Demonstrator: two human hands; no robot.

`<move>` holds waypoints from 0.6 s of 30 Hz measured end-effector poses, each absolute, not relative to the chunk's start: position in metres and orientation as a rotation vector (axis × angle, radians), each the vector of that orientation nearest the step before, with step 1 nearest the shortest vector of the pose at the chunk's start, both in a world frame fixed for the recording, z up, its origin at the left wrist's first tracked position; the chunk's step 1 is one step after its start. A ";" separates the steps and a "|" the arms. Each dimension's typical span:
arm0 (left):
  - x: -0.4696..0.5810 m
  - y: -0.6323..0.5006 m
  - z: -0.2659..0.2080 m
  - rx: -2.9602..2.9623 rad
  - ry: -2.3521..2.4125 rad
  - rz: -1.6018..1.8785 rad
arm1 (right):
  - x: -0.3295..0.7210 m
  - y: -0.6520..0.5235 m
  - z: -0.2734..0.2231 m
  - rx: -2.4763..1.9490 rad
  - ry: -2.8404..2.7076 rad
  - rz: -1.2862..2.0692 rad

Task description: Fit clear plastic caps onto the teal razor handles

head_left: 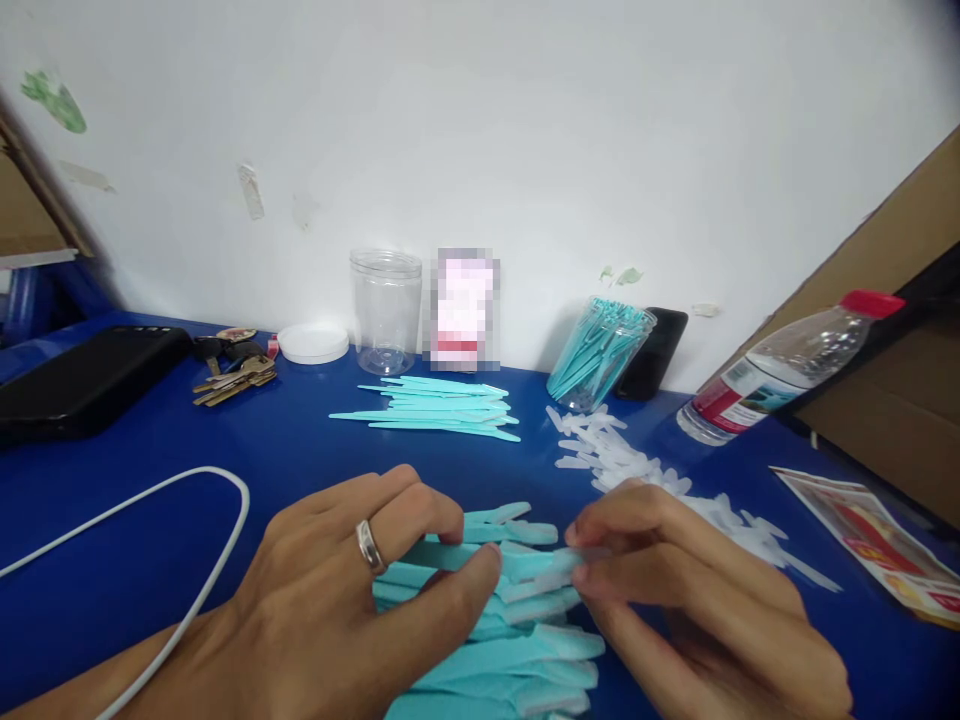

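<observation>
A pile of flat teal sticks [495,660], which look like eyebrow razors, lies under and between my hands. Many have pale translucent covers on their right ends. My left hand [360,590], with a ring on one finger, closes its thumb and index finger round one teal razor [525,562] above the pile. At that razor's right end, my right hand [690,590] pinches a translucent cover [596,552] between thumb and fingertips. Loose translucent covers [630,460] are strewn just beyond my right hand. More teal razors [442,408] lie in a separate row farther back.
By the wall stand a clear jar [386,310], a blurred-out upright thing [463,310] and a tilted jar of teal sticks [600,350]. A white lid [313,343], keys [236,375] and a black case [90,385] lie left; a bottle [787,370] leans right. A white cable [225,480] crosses my left forearm.
</observation>
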State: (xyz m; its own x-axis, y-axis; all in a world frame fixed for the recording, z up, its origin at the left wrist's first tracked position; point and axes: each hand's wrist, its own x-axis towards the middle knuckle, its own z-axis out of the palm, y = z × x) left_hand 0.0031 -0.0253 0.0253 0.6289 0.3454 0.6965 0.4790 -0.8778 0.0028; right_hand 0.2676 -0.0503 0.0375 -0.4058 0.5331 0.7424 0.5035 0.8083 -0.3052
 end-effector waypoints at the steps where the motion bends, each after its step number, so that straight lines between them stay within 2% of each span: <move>1: 0.003 -0.026 0.025 -2.664 -0.678 -1.084 | 0.268 -0.050 0.037 -0.764 -2.075 0.041; 18: 0.005 -0.039 0.026 -2.735 -0.721 -1.063 | 0.253 -0.066 0.027 -0.869 -1.984 0.195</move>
